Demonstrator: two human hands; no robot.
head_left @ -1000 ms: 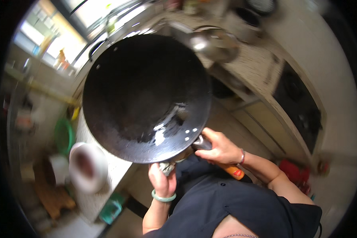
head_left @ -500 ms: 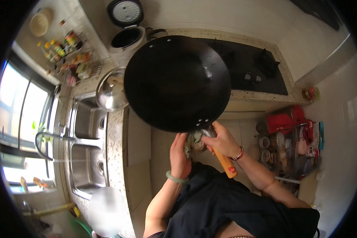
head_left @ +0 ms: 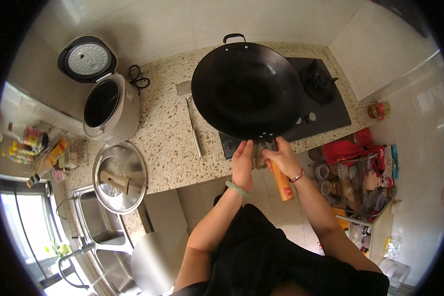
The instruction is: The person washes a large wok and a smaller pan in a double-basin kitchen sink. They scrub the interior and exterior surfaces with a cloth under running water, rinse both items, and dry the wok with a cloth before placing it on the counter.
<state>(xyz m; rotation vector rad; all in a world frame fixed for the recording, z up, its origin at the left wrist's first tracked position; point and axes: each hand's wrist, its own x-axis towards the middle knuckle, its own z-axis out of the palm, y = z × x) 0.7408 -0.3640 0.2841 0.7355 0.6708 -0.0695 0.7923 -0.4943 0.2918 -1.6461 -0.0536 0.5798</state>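
A large black wok (head_left: 244, 93) is over the left part of the black cooktop (head_left: 325, 116), its open side facing me. My right hand (head_left: 283, 159) is closed round the neck of its orange wooden handle (head_left: 282, 183). My left hand (head_left: 242, 165) is just below the near rim, its fingertips at the wok. A crumpled greyish cloth (head_left: 259, 157) sits against the thumb side of that hand, between both hands, and the fingers look pressed to it. The wok hides the left burner, so I cannot tell whether it rests there.
A metal spatula (head_left: 194, 128) lies on the speckled counter (head_left: 167, 143) left of the wok. Farther left are an open rice cooker (head_left: 121, 116), a glass lid (head_left: 133, 170) and a double sink (head_left: 101, 224). Another burner (head_left: 318, 81) is at the right; a loaded rack (head_left: 352, 185) stands lower right.
The view has swung toward the cooktop. The wok has moved forward over its left side, still in my right hand. The counter and spatula have come into sight.
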